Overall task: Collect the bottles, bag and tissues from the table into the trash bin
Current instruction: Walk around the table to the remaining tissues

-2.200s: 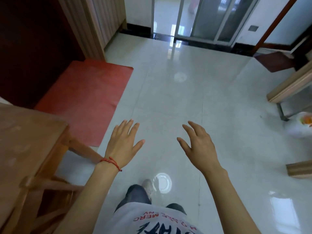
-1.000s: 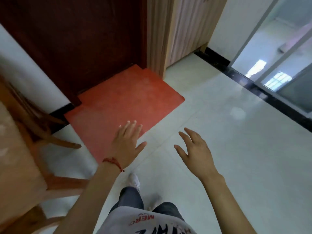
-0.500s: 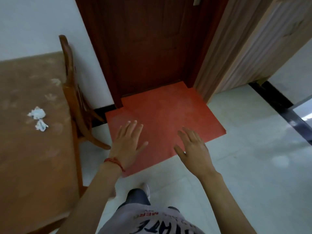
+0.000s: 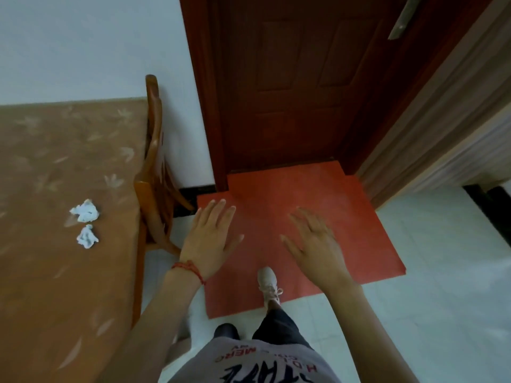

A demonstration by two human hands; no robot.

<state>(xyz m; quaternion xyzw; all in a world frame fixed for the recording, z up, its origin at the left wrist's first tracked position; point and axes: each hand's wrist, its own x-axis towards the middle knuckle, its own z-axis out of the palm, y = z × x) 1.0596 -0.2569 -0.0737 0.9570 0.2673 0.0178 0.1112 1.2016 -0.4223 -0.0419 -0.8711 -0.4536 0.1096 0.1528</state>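
Two crumpled white tissues lie on the brown table [image 4: 49, 272] at the left: a larger tissue [image 4: 85, 210] and a smaller tissue [image 4: 87, 237] just in front of it. My left hand [image 4: 208, 239] is held flat in the air with straight fingers, empty, to the right of the table's edge. My right hand [image 4: 315, 247] hovers beside it, fingers spread, also empty. Both hands are over the floor, well apart from the tissues. No bottle, bag or trash bin is in view.
A wooden chair [image 4: 154, 172] is tucked against the table's right side. A red mat [image 4: 298, 230] lies before a dark wooden door [image 4: 290, 84]. My white shoe [image 4: 268, 283] stands on the mat. White tiled floor [image 4: 442, 286] stretches to the right.
My view has swung left from the open floor and glass door to the table, chair and wooden door. The tissues came into sight. Both hands stayed open and empty.
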